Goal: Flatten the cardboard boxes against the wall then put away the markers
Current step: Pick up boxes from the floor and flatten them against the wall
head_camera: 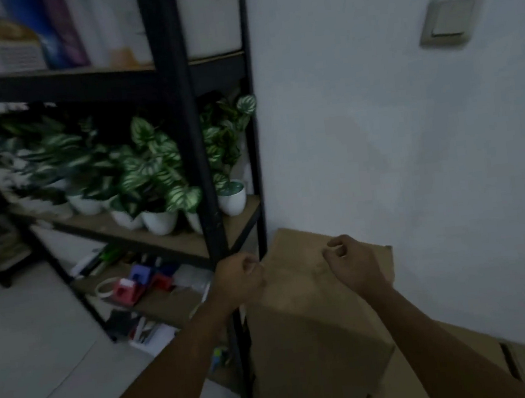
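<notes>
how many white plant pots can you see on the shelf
About 5 white pots, all on the middle shelf: one right of the post, three in front left of it, one partly behind the post. Leaves may hide more.

Black metal shelving unit (181, 116) at left: middle board carries white-potted green plants (155, 181); lower board carries red and blue tape dispensers (140, 281). Pale tiled floor (28, 353) carries brown cardboard boxes (318, 339) at right, against wall.

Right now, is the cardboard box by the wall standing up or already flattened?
Standing. The cardboard box shows a top face and a front face below it, so it still has depth; both hands hover over it.
</notes>
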